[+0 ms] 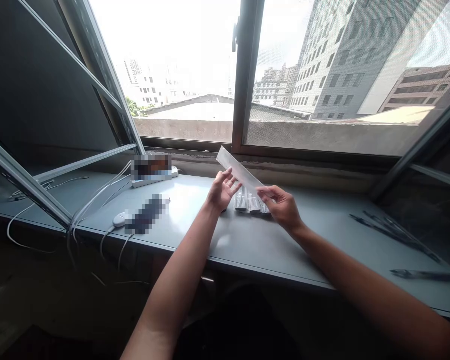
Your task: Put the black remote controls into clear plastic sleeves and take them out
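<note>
A long, narrow, translucent plastic sleeve (pixel 242 172) is held up above the desk, slanting from upper left to lower right. My right hand (pixel 283 207) pinches its lower right end between thumb and fingers. My left hand (pixel 222 191) is beside the sleeve's left part, palm turned up and fingers apart; whether the thumb touches the sleeve I cannot tell. Behind and below the sleeve, several small clear-wrapped packets (pixel 252 204) lie side by side on the desk, partly hidden by my right hand and the sleeve.
The grey-blue desk (pixel 240 245) runs below a window. To the left are a white power strip (pixel 153 178), white cables (pixel 93 200) and a blurred-out dark object (pixel 146 215). Pens (pixel 423 275) lie at the right. Metal frame bars (pixel 86 160) rise at the left.
</note>
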Demonstrator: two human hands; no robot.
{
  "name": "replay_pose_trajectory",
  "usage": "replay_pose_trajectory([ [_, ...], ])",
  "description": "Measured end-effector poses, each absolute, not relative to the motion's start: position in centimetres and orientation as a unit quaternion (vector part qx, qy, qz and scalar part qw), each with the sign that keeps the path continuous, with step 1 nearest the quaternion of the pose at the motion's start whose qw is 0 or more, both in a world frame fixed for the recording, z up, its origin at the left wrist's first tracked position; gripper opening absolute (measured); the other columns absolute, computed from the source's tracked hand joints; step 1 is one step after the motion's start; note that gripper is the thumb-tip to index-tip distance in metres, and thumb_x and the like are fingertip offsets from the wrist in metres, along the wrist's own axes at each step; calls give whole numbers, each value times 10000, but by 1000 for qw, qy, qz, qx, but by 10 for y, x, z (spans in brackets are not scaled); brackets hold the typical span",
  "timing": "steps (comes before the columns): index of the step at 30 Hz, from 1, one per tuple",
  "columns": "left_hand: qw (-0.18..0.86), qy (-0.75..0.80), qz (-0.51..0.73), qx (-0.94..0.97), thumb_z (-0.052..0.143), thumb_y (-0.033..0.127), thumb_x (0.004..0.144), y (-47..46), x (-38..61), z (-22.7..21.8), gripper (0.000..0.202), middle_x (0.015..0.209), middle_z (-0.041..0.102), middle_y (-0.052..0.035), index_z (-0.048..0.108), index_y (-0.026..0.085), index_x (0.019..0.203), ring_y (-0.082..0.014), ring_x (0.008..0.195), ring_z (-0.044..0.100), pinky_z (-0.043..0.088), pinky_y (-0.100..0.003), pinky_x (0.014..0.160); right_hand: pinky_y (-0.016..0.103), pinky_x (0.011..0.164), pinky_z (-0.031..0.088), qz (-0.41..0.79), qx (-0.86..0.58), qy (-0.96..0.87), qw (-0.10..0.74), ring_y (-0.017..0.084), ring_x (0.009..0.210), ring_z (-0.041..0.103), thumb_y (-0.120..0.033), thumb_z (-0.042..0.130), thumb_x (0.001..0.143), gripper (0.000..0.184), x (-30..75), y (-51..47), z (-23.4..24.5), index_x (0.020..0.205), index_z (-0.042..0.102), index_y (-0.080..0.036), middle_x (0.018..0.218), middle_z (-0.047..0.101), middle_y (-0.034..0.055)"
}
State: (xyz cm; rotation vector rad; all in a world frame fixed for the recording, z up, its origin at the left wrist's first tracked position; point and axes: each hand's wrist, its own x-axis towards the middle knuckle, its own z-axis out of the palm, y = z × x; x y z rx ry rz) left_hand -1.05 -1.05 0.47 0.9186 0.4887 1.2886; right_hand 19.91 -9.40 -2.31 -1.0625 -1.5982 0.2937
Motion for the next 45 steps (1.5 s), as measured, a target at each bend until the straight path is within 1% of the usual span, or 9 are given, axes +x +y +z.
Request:
replay_pose_trajectory([
  [3, 724, 184, 500, 438, 822, 431, 926, -16, -4, 2, 315, 1434, 670, -145, 685, 237, 1131, -311, 1382, 646, 574, -495, 1140, 440, 908, 600, 37, -426, -707, 563, 276, 969, 707, -424, 654, 1078, 259, 198, -97, -19, 1186, 846, -289, 1063, 739, 82],
  [7, 786, 169, 370, 465, 883, 472, 883, -22, 0, -2, 403, 1284, 737, -205, 724, 173, 1100, -345, 1292, 707, 558, -535, 1154, 496, 950, 612, -4, -400, -741, 539, 310, 1082, 685, -331, 637, 1077, 257, 198, -98, -20, 1229, 844, -326, 1161, 715, 103],
  [13, 795, 145, 292, 512, 861, 468, 918, -29, -2, -1, 379, 1203, 784, -171, 782, 164, 1130, -320, 1162, 767, 527, -547, 1177, 584, 1065, 588, -23, -400, -763, 508, 336, 1222, 631, -219, 630, 1055, 347, 200, -98, -23, 1299, 819, -377, 1300, 708, 91],
  [16, 789, 151, 307, 510, 830, 441, 945, -27, -1, -4, 350, 1158, 794, -178, 796, 140, 1122, -313, 1131, 769, 531, -554, 1177, 606, 1106, 568, -33, -396, -766, 506, 343, 1286, 604, -185, 619, 1046, 386, 200, -98, -23, 1316, 810, -383, 1376, 688, 87],
  [21, 742, 207, 415, 484, 791, 258, 945, -17, 1, -10, 174, 1169, 794, -139, 813, 159, 1087, -281, 1140, 753, 543, -504, 1175, 622, 1164, 535, -35, -417, -747, 516, 360, 1344, 595, -216, 618, 1039, 439, 197, -99, -20, 1435, 740, -361, 1439, 658, 104],
  [27, 709, 251, 493, 438, 746, 260, 990, -7, 0, -9, 179, 1219, 788, -119, 815, 167, 1125, -230, 1139, 750, 565, -426, 1151, 598, 1199, 505, -52, -429, -724, 537, 366, 1346, 619, -301, 609, 1070, 402, 198, -98, -18, 1457, 705, -252, 1431, 657, 155],
  [31, 701, 258, 502, 436, 768, 278, 994, -8, 2, -10, 184, 1167, 797, -115, 816, 155, 1122, -218, 1091, 764, 572, -432, 1142, 603, 1170, 532, -37, -418, -740, 525, 359, 1320, 642, -314, 624, 1067, 344, 198, -97, -18, 1384, 752, -272, 1381, 716, 129],
  [36, 696, 267, 494, 446, 836, 271, 945, -13, 7, -12, 188, 1139, 802, -129, 820, 129, 1067, -246, 1077, 776, 585, -484, 1135, 622, 1217, 504, -23, -389, -760, 520, 358, 1403, 618, -311, 648, 1059, 318, 196, -97, -20, 1347, 777, -275, 1373, 756, 106],
  [45, 681, 284, 519, 431, 841, 250, 931, -6, 5, -15, 167, 1145, 805, -126, 827, 138, 1054, -244, 1057, 772, 618, -467, 1092, 593, 1180, 534, -36, -409, -732, 544, 350, 1328, 655, -286, 626, 1062, 338, 195, -103, -12, 1370, 765, -279, 1401, 739, 108],
])
